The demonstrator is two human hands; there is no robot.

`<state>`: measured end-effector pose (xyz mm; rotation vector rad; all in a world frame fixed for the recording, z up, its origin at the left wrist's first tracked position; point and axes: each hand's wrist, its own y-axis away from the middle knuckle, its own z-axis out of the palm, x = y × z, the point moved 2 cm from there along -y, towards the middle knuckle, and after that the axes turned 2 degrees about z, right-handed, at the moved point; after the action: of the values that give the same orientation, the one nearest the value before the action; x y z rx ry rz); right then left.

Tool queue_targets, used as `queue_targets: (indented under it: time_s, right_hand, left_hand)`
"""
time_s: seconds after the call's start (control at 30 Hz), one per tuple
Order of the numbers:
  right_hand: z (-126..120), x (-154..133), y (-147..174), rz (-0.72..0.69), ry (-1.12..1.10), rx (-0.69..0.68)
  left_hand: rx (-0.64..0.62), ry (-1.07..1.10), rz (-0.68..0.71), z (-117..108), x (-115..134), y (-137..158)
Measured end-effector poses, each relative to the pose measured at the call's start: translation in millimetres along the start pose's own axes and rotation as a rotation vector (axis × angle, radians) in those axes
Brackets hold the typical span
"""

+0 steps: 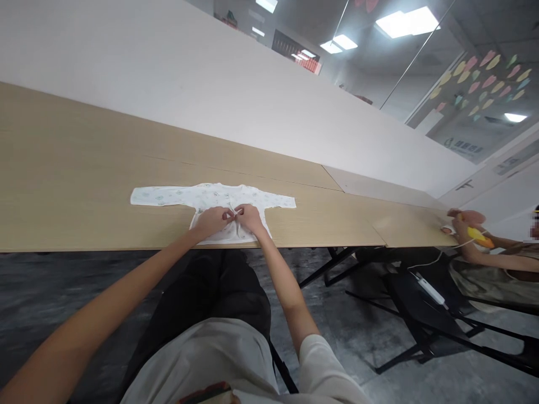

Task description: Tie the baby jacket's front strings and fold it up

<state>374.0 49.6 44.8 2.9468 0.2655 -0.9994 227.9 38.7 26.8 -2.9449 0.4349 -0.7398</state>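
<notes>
White patterned shirt (pixel 214 196): spread on wood-toned table (pixel 84 163), at near edge; left hand (pixel 214 220), right hand (pixel 249 216): fingertips pinched together on its front fabric; white wall (pixel 168 73), glass panes (pixel 404 67) beyond; grey floor (pixel 337 336) below

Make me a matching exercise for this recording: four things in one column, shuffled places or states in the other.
1. printed long-sleeved top
2. right hand
3. white power strip
4. leaf-shaped decals

A. on the black chair
B. on the glass
C. pinching cloth beside the left hand
D. on the tabletop, sleeves spread

Pairs: 1-D, 2-C, 3-A, 4-B
</notes>
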Motion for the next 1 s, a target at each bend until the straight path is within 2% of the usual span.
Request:
queue_targets:
  time_s: [0.2, 0.33, 0.5, 0.7, 1.0]
  right_hand:
    - [-3, 16, -6, 0.0, -0.154, -0.019]
    - [-3, 17, -6, 0.003, -0.168, 0.012]
    - [-3, 16, -4, 0.009, -0.167, 0.049]
    - [-3, 14, -1, 0.001, -0.235, 0.034]
    - [3, 24, -11, -0.013, -0.437, -0.067]
  left_hand:
    - [0.062, 0.01, 0.022, 4, 0, -7]
    - [0.068, 0.005, -0.007, 5, 2, -10]
    - [0.046, 0.114, -0.057, 2, 1, -11]
    - [0.055, 0.191, -0.111, -3, 3, -11]
    - [0.06, 0.319, -0.049, 0, -4, -11]
